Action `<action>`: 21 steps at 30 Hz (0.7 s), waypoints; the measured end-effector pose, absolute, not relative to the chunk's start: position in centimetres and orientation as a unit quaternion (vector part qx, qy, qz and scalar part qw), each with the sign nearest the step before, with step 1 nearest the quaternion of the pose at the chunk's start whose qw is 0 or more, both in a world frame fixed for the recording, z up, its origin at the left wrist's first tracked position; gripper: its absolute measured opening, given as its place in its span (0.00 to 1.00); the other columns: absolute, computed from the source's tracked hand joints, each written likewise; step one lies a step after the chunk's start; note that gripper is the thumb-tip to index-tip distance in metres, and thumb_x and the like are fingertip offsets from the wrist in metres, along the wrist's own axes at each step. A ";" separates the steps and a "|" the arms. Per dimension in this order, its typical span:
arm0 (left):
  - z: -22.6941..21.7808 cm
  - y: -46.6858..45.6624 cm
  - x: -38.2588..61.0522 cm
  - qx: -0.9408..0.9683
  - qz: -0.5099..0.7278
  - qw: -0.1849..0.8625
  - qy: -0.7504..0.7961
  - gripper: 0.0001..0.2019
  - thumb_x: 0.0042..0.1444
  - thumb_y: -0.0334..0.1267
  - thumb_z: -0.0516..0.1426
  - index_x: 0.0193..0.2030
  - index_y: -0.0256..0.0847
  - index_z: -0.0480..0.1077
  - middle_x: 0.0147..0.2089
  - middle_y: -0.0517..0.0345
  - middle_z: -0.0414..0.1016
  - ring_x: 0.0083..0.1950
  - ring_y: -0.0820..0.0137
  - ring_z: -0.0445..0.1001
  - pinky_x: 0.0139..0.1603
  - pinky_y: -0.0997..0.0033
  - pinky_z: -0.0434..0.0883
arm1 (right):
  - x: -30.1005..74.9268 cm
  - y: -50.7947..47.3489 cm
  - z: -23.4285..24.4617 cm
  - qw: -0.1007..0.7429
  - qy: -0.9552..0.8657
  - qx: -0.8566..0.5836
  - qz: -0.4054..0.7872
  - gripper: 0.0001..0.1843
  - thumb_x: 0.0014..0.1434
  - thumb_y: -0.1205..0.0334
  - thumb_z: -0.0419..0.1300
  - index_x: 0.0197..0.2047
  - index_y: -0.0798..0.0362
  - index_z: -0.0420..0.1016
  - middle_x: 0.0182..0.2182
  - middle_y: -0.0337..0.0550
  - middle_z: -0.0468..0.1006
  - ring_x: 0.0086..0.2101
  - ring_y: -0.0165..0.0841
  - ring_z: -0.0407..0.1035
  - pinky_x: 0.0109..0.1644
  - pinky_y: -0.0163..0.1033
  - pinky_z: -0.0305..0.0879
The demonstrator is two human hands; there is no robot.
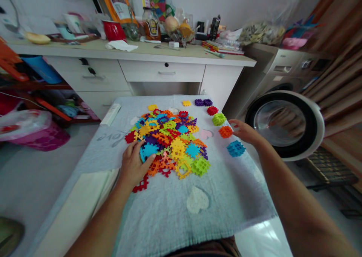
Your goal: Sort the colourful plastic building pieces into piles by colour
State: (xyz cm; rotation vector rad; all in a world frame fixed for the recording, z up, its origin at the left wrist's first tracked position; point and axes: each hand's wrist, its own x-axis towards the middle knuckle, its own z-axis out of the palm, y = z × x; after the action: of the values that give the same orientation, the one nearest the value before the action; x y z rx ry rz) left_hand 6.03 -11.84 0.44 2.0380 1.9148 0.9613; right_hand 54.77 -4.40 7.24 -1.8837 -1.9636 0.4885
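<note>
At the near side of the cloth (166, 219), a pale heart print lies bare. Beyond it, I see the left hand (135, 162) over the near-left part of the heap, its fingers bent and spread about a light-blue piece (149, 150); whether they pinch it, I can't tell. On the right, a blue block (236, 148) sits near the table's edge. Just past it is the orange block (225, 131), the right hand (245, 131) beside it with fingers half curled; I can't make out whether they grip or merely brush it. A careless outward sweep of that wrist could, I think, knock the blue block off the edge. Pulling at the light-blue piece might drag tangled neighbours along. The orange block looks about as long as wide, so it has no clear long axis or pointing end. Farther off, a green block (218, 119), a red block (212, 110) and purple blocks (203, 102) curve away leftward, toward the white drawers (166, 73).
</note>
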 end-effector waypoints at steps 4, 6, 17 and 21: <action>0.7 -11.9 6.1 0.684 0.340 0.088 0.639 0.31 0.57 0.54 0.57 0.64 0.41 0.62 0.62 0.42 0.65 0.67 0.51 0.64 0.69 0.44 0.61 | 50.8 -6.7 9.0 0.229 -0.729 -0.632 0.129 0.28 0.57 0.68 0.61 0.61 0.53 0.71 0.56 0.53 0.76 0.48 0.42 0.75 0.52 0.48 0.73; 0.8 -11.9 6.2 0.682 0.349 0.091 0.636 0.31 0.57 0.54 0.57 0.64 0.42 0.61 0.62 0.43 0.65 0.67 0.52 0.63 0.70 0.45 0.61 | 47.6 -8.0 9.1 0.229 -0.763 -0.586 0.148 0.25 0.60 0.66 0.60 0.61 0.50 0.72 0.53 0.50 0.79 0.44 0.40 0.76 0.52 0.47 0.73; 0.3 -11.9 6.1 0.689 0.338 0.092 0.634 0.35 0.56 0.58 0.57 0.65 0.40 0.61 0.66 0.41 0.60 0.70 0.50 0.59 0.71 0.43 0.57 | 40.3 -9.0 4.3 0.132 -0.754 -0.631 0.131 0.17 0.60 0.72 0.56 0.52 0.55 0.76 0.43 0.51 0.81 0.42 0.37 0.75 0.48 0.39 0.67; 0.2 -11.9 6.1 0.693 0.331 0.097 0.634 0.36 0.56 0.59 0.57 0.66 0.40 0.61 0.67 0.40 0.59 0.71 0.49 0.57 0.72 0.43 0.56 | 40.0 -9.1 4.6 0.139 -0.739 -0.645 0.138 0.16 0.58 0.73 0.57 0.49 0.55 0.76 0.37 0.47 0.81 0.38 0.35 0.74 0.43 0.37 0.65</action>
State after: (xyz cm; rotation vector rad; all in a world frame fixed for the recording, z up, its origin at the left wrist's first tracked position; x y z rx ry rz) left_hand 6.10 -11.87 0.22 2.0508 1.8759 0.9787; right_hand 39.98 -9.11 4.57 -1.8652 -2.1355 0.3977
